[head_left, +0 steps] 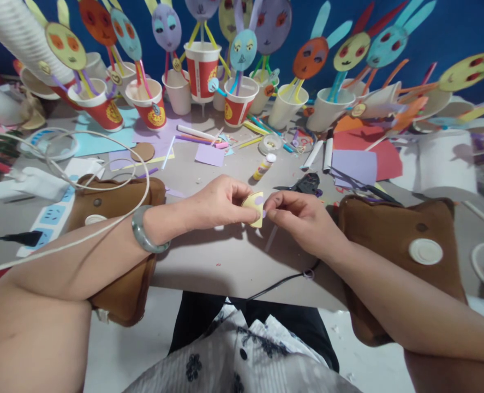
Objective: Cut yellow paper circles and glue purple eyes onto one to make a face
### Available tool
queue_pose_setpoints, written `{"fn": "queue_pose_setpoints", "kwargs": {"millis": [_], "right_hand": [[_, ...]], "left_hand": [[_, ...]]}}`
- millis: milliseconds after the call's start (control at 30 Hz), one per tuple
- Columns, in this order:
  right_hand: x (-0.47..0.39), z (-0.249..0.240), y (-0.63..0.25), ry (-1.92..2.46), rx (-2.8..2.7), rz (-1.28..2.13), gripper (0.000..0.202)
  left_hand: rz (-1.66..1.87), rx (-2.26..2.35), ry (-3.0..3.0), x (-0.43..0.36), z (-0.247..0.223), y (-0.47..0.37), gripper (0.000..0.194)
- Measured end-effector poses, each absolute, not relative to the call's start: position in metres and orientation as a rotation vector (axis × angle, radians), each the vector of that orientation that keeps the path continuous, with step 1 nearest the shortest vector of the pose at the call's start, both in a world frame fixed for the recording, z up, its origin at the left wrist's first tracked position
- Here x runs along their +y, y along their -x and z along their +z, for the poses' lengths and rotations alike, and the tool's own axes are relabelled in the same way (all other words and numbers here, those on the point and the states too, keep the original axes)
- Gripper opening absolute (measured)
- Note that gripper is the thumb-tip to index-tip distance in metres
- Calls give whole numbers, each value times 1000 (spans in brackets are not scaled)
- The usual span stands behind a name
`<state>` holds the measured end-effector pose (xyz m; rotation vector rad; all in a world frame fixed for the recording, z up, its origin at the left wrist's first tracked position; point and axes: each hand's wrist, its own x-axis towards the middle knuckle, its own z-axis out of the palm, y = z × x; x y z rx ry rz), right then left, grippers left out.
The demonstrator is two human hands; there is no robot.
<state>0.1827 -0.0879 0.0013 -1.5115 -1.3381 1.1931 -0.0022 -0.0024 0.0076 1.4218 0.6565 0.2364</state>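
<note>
Between thumb and fingers, my left hand (221, 202) pinches a small yellow paper piece (255, 205) with light purple spots on it. My right hand (303, 221) is just to the right of it, thumb and forefinger pressed together on a tiny purple piece (264, 213) at the yellow paper's right edge. Whether the purple piece touches the yellow paper is too small to tell. A glue stick (263, 168) with a white cap stands just beyond my hands, and dark scissors (305, 184) lie behind my right hand.
Paper cups (242, 103) with rabbit-faced paper figures (244, 50) line the table's back. Brown cushions (401, 262) lie at both sides. Markers (327, 152), paper sheets (354, 165) and scraps lie midway. A white cable loops over my left forearm; a power strip (51, 215) is at left.
</note>
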Motion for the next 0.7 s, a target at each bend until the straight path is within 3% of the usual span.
{"fn": "queue_pose_setpoints", "kwargs": {"millis": [233,700], "right_hand": [[-88,0,-182,1485,-1299,1259,25],[-87,1,-183,1499,-1271,1262,19]], "left_hand": [[249,675,-1430,-3,10,1,5],[249,663,-1426,-2,8,2,8]]}}
